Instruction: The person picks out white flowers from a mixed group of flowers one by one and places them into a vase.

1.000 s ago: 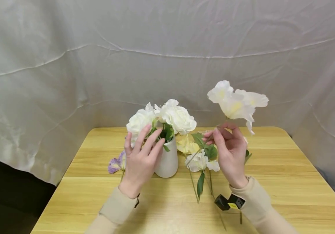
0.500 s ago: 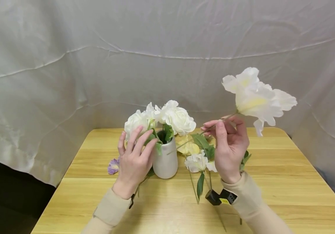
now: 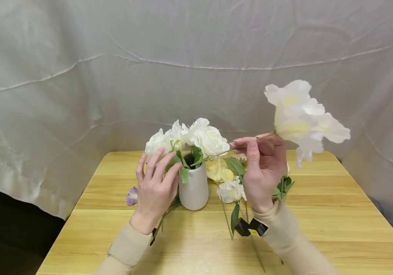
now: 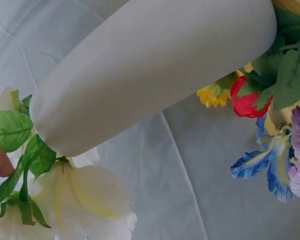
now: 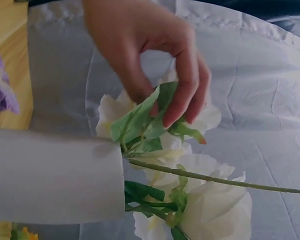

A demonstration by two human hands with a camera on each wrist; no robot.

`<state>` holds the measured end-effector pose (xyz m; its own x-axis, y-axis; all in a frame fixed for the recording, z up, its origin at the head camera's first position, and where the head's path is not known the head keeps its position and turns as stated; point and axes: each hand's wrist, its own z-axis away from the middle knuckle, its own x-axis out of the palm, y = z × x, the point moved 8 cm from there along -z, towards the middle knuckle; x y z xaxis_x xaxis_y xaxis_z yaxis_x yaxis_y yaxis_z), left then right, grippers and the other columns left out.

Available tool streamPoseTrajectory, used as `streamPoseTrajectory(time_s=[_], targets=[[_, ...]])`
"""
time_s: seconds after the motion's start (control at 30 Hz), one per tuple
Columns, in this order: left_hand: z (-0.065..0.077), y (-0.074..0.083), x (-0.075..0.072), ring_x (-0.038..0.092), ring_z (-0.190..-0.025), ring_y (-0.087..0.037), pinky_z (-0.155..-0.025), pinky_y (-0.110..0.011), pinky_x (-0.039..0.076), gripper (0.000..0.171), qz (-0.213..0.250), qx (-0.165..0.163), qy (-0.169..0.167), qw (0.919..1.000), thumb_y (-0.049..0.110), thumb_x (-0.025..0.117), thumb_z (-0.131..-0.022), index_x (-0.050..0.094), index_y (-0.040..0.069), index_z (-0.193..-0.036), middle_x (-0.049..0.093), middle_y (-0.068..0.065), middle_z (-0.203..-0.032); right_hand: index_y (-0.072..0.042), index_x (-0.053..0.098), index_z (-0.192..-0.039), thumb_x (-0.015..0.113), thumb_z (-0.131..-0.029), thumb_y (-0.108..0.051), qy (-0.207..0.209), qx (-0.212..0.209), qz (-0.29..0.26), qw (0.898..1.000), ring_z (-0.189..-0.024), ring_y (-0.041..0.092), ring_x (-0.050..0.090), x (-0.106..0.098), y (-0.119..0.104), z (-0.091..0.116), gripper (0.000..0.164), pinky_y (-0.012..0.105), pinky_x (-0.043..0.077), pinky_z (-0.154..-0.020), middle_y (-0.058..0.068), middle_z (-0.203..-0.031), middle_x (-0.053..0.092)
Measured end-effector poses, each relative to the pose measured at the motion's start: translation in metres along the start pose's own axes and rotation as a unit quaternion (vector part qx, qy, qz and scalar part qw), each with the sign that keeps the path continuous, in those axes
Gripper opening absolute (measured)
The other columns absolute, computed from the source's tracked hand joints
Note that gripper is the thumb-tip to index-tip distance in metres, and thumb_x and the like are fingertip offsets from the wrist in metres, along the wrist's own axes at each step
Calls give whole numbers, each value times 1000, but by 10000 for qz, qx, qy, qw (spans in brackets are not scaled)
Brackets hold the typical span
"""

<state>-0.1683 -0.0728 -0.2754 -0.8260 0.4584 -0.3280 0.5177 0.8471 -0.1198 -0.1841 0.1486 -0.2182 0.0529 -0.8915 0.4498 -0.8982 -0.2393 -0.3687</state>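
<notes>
A white vase [image 3: 194, 189] stands upright on the wooden table, with white roses [image 3: 210, 141] and green leaves spreading over its mouth. My left hand [image 3: 155, 191] is at the vase's left side; in the right wrist view its thumb and fingers pinch a green leaf [image 5: 135, 120] beside the rim. My right hand [image 3: 263, 168] pinches the thin stem of a large white iris [image 3: 306, 118] with yellow-tinged petals. That bloom leans out to the right, while its stem [image 5: 210, 178] slants down toward the vase, the free end right at the opening.
Right of the vase lie a yellow flower [image 3: 218, 172] and a white flower [image 3: 231, 191] with long stems. A purple flower [image 3: 132, 196] lies at left. The left wrist view shows a red flower [image 4: 246, 100] and a blue iris [image 4: 270, 160]. Grey cloth [image 3: 196, 91] hangs behind.
My right hand has swung the iris up and right, tilting it, then shifted left so the stem's end reaches the vase mouth. My left hand has moved slightly left, drawing leaves aside.
</notes>
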Motion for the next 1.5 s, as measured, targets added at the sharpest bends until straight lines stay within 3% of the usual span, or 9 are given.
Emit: streamPoseTrajectory(time_s=[0.17,0.27,0.5,0.63,0.7,0.93,1.07,1.27,1.5], targets=[[0,-1,0,55,-128,-34,-121,-54,26,11,-21,-24,-10,10000,7,69,-86,73,8,-96,70,-11,-122,16,52,-109,54,-95,10,-420,-259,132,9987,-78,19,75,10,3,4,15,29,63,-68,8,-89,76],[1,-1,0,55,-128,-35,-125,-52,21,10,-23,-34,1,10000,6,69,-86,73,8,-95,70,-11,-122,13,55,-111,57,-95,8,-765,-88,53,9970,-82,16,75,17,10,8,17,27,62,-71,4,-93,75],[1,-2,0,55,-129,-35,-125,-52,21,11,18,-64,-60,10000,6,68,-86,73,8,-95,69,-11,-123,23,56,-92,63,-93,5,-1012,225,461,9935,-83,13,75,26,24,15,19,26,62,-69,-2,-93,76],[2,-3,1,54,-129,-35,-124,-53,21,11,29,-96,-124,9999,5,68,-86,72,8,-95,69,-11,-124,18,58,-91,61,-89,14,-1126,200,366,9928,-85,13,75,31,29,20,4,26,62,-71,-4,-95,76],[2,-3,1,54,-129,-35,-124,-53,21,11,26,-102,-136,9999,5,68,-86,72,8,-95,69,-12,-124,16,58,-95,61,-89,15,-1197,185,413,9918,-87,11,75,34,31,23,7,26,63,-73,-6,-97,75],[3,-4,1,54,-129,-35,-124,-53,22,12,42,-110,-115,9999,4,70,-84,72,8,-95,69,-12,-124,8,59,-96,66,-93,-5,-1334,308,1334,9816,-77,1,57,39,36,29,15,19,50,-70,-15,-91,64],[4,-5,0,54,-129,-35,-123,-54,23,11,43,-104,-106,9999,4,70,-84,72,8,-94,69,-12,-123,12,54,-106,66,-85,10,-1468,458,1247,9802,-84,3,61,45,41,34,24,19,54,-71,-9,-98,65],[7,-7,0,54,-129,-36,-123,-55,23,6,11,-83,-154,9998,3,67,-87,70,6,-92,68,-15,-114,12,51,-116,67,-79,13,-1767,219,1645,9702,-101,9,64,53,43,44,40,25,56,-90,24,-101,64],[11,-10,-1,55,-121,-40,-116,-60,30,26,-133,-27,-138,9998,0,73,-74,68,4,-99,68,-18,-108,7,50,-127,71,-82,6,-2331,262,2390,9423,-111,32,66,60,50,53,50,38,56,-99,23,-117,65]])
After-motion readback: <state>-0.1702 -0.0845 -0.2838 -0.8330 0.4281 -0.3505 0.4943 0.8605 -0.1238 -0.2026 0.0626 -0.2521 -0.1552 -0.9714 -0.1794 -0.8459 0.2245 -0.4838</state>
